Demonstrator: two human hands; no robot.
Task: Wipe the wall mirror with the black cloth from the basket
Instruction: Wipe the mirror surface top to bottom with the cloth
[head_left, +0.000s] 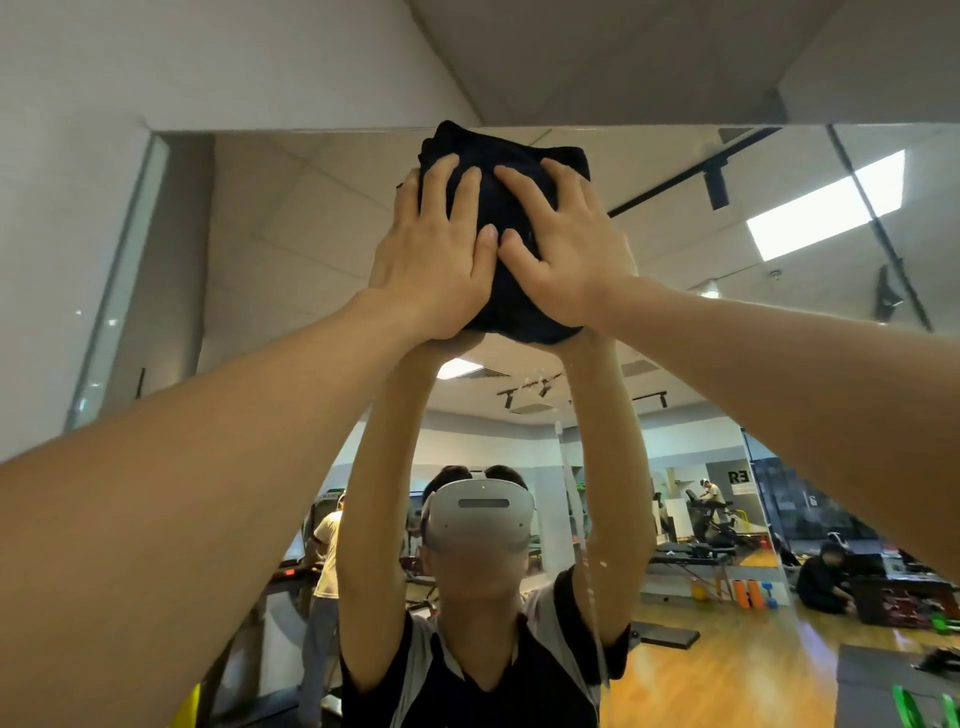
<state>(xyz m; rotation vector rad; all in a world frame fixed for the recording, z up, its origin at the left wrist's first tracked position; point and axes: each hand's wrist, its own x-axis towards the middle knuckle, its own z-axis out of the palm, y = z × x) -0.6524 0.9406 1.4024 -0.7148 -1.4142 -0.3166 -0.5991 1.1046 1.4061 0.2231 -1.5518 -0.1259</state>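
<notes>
Wiping underway: left hand (434, 260) and right hand (563, 249), fingers spread flat, press bunched black cloth (511, 150) at twelve o'clock on frameless wall mirror (291, 249), lower glass left.

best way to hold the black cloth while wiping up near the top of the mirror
Probably as now: flat palms on the back of the bunched black cloth, from the room side. Left hand and right hand lie spread side by side, pressing it against the wall mirror.
</notes>
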